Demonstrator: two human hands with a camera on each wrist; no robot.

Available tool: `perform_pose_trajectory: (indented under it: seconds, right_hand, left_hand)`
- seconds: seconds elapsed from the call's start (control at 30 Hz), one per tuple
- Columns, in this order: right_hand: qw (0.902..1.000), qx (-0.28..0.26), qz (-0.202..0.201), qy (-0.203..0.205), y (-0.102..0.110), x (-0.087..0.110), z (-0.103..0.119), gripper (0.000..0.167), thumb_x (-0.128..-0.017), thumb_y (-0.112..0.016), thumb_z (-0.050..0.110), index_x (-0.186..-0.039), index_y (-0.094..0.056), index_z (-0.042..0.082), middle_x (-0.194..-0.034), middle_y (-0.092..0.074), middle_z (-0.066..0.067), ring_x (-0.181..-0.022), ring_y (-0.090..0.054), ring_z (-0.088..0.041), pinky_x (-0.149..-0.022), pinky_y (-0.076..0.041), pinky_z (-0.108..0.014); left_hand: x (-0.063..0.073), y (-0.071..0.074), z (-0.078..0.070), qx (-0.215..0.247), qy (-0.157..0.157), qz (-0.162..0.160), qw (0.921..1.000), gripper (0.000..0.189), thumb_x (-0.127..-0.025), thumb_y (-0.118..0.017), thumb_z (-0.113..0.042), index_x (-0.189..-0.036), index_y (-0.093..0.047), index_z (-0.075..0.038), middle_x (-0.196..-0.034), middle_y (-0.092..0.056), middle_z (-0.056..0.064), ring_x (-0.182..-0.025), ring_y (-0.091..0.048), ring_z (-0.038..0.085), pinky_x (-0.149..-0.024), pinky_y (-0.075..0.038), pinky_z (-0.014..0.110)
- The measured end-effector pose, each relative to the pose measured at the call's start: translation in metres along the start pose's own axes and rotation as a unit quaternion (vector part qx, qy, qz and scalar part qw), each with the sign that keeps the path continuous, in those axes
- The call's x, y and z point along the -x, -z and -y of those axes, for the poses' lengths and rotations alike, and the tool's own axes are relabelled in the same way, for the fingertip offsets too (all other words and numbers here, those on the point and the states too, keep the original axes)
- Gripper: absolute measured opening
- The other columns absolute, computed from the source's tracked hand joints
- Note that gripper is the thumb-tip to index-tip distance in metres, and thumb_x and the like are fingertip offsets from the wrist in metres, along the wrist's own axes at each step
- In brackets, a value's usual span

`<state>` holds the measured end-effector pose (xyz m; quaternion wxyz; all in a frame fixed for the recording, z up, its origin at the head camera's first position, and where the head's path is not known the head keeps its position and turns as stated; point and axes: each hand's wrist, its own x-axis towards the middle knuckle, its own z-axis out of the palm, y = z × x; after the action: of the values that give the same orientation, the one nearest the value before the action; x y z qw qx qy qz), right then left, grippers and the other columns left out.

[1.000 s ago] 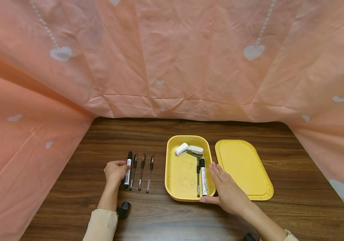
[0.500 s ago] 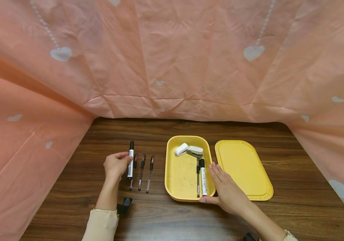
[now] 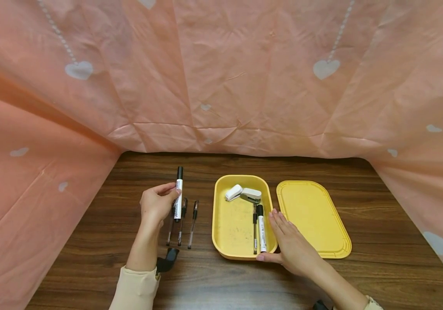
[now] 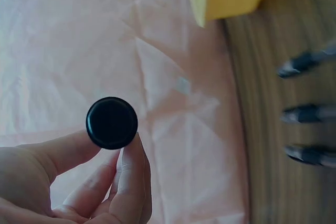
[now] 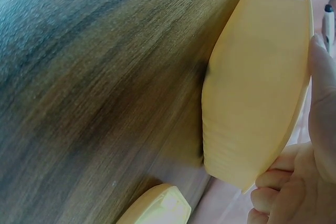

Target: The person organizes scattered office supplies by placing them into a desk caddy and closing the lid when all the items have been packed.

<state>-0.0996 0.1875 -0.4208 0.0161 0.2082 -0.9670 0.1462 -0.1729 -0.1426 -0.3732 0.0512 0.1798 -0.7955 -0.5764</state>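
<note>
I've got the white marker (image 3: pixel 178 201) up in the left hand (image 3: pixel 157 204), pinched between thumb and fingertips, in line with the left two of three pens (image 3: pixel 193 224) on the table (image 3: pixel 206 284). Long axis runs away from the person, black cap at the far end; left wrist view gets it nearly end-on.

Main relation: yellow box (image 3: pixel 232 230) lies to the right of the left hand, rightmost pen in the stretch between. Box's long sides run roughly the marker's way, so I'd judge the offset mostly sideways, not a matter of turning. Left hand is the near one for the marker; the right hand (image 3: pixel 296 247) is well apart, beyond the box.

Right hand grips nothing: thumb and fingers apart, thumb at the box's near rim, fingertips along its side. Left of those fingertips, inside the box: second marker (image 3: pixel 261 230), black pen (image 3: pixel 255 232), two white staplers (image 3: pixel 251 193) farther off. Yellow lid (image 3: pixel 316 219) flat, just right of the fingers
</note>
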Motion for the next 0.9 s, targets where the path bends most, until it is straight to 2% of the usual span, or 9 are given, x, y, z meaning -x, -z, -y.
perform_pose_trajectory:
  seconds: [0.17, 0.4, 0.67, 0.9]
  right_hand:
    - [1.0, 0.0, -0.001, 0.0, 0.0, 0.0, -0.001, 0.108, -0.077, -0.062, 0.068, -0.146, -0.031, -0.009, -0.153, -0.029, -0.029, -0.142, -0.03, -0.043, -0.111, -0.032, -0.058]
    - [1.0, -0.003, 0.003, -0.004, 0.0, 0.0, -0.001, 0.106, -0.077, -0.065, 0.065, -0.146, -0.031, -0.008, -0.153, -0.029, -0.029, -0.143, -0.029, -0.043, -0.111, -0.032, -0.058]
    - [1.0, -0.008, 0.003, -0.002, 0.0, 0.0, -0.001, 0.107, -0.077, -0.064, 0.066, -0.146, -0.031, -0.009, -0.154, -0.029, -0.028, -0.143, -0.029, -0.043, -0.111, -0.031, -0.058]
    - [0.9999, -0.016, 0.004, -0.005, -0.001, 0.0, 0.0, 0.107, -0.076, -0.065, 0.066, -0.146, -0.031, -0.008, -0.154, -0.028, -0.028, -0.143, -0.028, -0.043, -0.112, -0.03, -0.058]
  left_hand:
    - [0.008, -0.007, -0.018, 0.02, -0.015, 0.01, 0.9996, 0.028, -0.086, -0.072, -0.016, -0.114, -0.072, -0.009, -0.11, -0.072, 0.011, -0.088, -0.066, 0.011, -0.07, -0.051, 0.018]
    - [0.017, -0.022, -0.038, 0.057, -0.048, 0.025, 0.9969, 0.028, -0.085, -0.073, -0.012, -0.112, -0.072, -0.006, -0.107, -0.073, 0.014, -0.085, -0.067, 0.008, -0.07, -0.052, 0.017]
    - [0.024, -0.044, -0.047, 0.091, -0.053, 0.042, 0.9936, 0.026, -0.083, -0.074, -0.009, -0.108, -0.073, -0.004, -0.101, -0.074, 0.014, -0.08, -0.065, 0.008, -0.074, -0.054, 0.026]
    - [0.028, -0.06, -0.05, 0.105, -0.049, 0.054, 0.9918, 0.025, -0.083, -0.074, -0.008, -0.108, -0.074, -0.005, -0.1, -0.074, 0.013, -0.082, -0.066, 0.009, -0.078, -0.056, 0.028]
